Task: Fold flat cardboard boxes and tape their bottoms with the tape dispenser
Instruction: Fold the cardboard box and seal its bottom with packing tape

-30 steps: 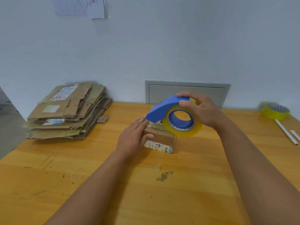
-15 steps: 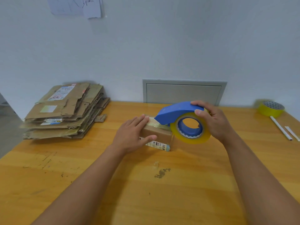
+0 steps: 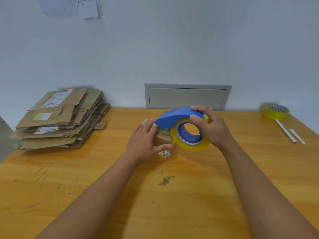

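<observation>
Head view:
Left hand (image 3: 144,141): lies flat on the small box (image 3: 163,139), fingers straight; box sits mid-table (image 3: 69,178)
Right hand (image 3: 211,128): wraps around the blue dispenser (image 3: 179,116); its front touches the box top
Flat boxes (image 3: 58,119): stacked far left

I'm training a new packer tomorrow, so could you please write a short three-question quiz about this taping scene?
1. True or false: the right hand holds the blue tape dispenser.
2. Which thing does the left hand rest on? A) the stack of flat boxes B) the small cardboard box C) the spare yellow tape roll
3. On which side of the table does the stack of flat boxes lie?

Key: 1 true; 2 B; 3 the left.
</observation>
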Available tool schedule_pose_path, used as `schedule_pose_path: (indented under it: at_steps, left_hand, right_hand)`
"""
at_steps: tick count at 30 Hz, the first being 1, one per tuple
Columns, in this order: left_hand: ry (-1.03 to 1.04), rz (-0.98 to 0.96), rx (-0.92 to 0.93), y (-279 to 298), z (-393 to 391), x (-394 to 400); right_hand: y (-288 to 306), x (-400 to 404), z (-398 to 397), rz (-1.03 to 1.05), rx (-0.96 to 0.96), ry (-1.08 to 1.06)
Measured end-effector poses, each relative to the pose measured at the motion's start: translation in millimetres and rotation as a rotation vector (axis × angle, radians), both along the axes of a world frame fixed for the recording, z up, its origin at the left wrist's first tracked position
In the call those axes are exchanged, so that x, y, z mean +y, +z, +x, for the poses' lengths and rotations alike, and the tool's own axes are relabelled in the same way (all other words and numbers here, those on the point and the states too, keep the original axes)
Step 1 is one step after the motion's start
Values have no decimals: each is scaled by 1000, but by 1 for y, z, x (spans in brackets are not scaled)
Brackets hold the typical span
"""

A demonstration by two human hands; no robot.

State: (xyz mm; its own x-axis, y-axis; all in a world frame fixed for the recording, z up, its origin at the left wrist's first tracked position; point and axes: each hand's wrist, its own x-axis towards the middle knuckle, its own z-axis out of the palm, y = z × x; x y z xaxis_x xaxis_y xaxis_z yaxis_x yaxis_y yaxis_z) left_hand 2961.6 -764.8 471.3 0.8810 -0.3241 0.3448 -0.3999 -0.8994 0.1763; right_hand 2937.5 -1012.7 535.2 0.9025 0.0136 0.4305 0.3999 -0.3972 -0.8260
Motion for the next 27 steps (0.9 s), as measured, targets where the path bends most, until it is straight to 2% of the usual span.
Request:
schedule_pose_path:
  at_steps: [5, 15, 18, 22, 27]
  left_hand:
    - [11, 15, -24, -1, 5, 1]
    - [21, 48, -17, 6, 5, 4]
    - [-17, 52, -72, 3, 0, -5]
    - [-41, 32, -15, 4, -4, -11]
    - [-111, 86, -71, 0, -2, -20]
  right_hand:
    - [5, -13, -5, -103, 42, 47]
    - [-14, -46, -33, -100, 71, -5]
    - [-23, -46, -41, -110, 93, 7]
    - [-30, -41, -43, -81, 118, -10]
    - [-31, -38, -47, -93, 117, -6]
